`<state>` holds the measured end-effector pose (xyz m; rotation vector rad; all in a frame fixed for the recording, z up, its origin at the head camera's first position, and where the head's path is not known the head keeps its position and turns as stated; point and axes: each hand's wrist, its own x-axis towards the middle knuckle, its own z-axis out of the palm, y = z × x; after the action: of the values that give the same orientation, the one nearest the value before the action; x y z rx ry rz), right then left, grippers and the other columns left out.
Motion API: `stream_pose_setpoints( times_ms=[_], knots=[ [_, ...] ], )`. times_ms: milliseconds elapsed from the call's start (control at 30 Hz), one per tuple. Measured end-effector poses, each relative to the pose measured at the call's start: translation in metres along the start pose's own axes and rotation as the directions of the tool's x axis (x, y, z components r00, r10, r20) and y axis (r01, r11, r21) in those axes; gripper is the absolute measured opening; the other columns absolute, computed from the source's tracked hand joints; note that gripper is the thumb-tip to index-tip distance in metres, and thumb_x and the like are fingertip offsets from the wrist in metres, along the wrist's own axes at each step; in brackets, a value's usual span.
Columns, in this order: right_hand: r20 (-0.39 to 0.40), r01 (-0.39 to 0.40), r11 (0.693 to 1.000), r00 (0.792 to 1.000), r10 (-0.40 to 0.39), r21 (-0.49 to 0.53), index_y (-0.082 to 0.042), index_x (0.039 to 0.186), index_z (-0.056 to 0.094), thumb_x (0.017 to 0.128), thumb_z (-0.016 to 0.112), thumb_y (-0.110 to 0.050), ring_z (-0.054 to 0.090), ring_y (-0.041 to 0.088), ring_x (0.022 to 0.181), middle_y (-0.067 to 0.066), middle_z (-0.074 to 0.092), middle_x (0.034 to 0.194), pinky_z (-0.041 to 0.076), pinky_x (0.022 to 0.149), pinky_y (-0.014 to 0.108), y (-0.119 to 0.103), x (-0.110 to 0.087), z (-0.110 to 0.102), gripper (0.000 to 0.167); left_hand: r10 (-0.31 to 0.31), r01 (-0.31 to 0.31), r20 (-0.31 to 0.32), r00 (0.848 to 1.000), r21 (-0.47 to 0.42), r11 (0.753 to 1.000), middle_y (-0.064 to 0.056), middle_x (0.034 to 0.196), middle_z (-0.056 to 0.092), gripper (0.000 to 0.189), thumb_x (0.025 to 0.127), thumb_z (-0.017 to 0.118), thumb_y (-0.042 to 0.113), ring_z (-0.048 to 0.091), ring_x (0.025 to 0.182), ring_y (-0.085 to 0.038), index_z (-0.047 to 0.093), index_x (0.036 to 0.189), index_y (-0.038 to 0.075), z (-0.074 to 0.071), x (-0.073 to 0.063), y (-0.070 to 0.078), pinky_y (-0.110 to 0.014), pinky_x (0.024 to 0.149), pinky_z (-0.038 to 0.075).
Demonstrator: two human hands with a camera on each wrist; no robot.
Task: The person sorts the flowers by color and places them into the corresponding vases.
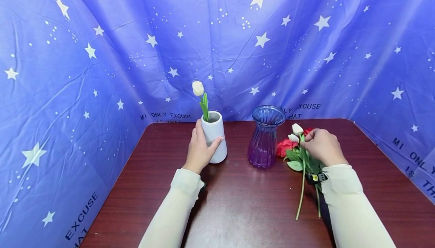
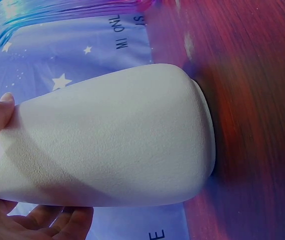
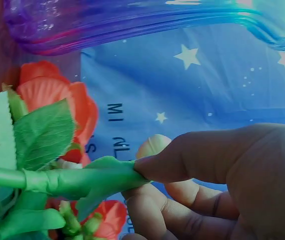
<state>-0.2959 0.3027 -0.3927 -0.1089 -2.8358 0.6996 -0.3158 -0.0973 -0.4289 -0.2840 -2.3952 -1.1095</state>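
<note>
L hand's (image 1: 200, 150) gripping a tapered white vase (image 1: 213, 131); R hand's (image 1: 324, 148) pinching a long green-stemmed flower (image 3: 72, 181), prob a white tulip; ribbed blue-purple glass vase (image 1: 263, 140) btwn.

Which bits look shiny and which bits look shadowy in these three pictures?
Head view: pale glare on the near middle of the table; left wrist view: a soft shadow across the white vase, towards its top; right wrist view: bright glints on the glass vase, while the right hand looks dim.
</note>
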Motion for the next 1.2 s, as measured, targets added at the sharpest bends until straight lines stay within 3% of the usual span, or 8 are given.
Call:
stream_pose_setpoints(
  times_ms=[667,900,1200],
  knots=[
    [-0.099,0.04,0.997,0.995,-0.033,0.066,-0.003,0.102,0.074,0.088,0.073,-0.025,0.066,0.022,0.072,0.008,0.078,0.083,0.044,0.067,0.037,-0.022,-0.011,-0.027,0.026,0.006,-0.006,-0.005,1.0,-0.005,1.0,-0.017,0.138,0.052,0.1,0.089,0.078,0.051,0.062,0.115,-0.038,0.021,0.162,0.015,0.0,0.0,0.001,-0.058,0.096,0.053],
    [-0.098,0.028,0.998,0.995,-0.022,0.058,-0.008,0.101,0.077,0.089,0.072,-0.027,0.063,0.021,0.07,0.004,0.077,0.082,0.042,0.063,0.033,-0.025,-0.013,-0.032,0.023,-0.017,0.017,-0.001,1.0,0.014,1.0,-0.016,0.137,0.052,0.1,0.088,0.078,0.053,0.063,0.113,-0.038,0.022,0.162,0.015,0.001,0.001,-0.001,-0.057,0.095,0.054],
    [-0.168,0.059,0.997,0.984,-0.05,0.052,-0.01,0.096,0.077,0.089,0.071,-0.026,0.063,0.023,0.071,0.007,0.077,0.083,0.04,0.071,0.041,-0.034,-0.02,-0.04,0.018,-0.017,0.017,0.004,1.0,-0.014,1.0,-0.016,0.137,0.052,0.1,0.088,0.078,0.053,0.062,0.114,-0.037,0.022,0.162,0.016,0.001,0.001,-0.002,-0.056,0.096,0.054]
  ],
)
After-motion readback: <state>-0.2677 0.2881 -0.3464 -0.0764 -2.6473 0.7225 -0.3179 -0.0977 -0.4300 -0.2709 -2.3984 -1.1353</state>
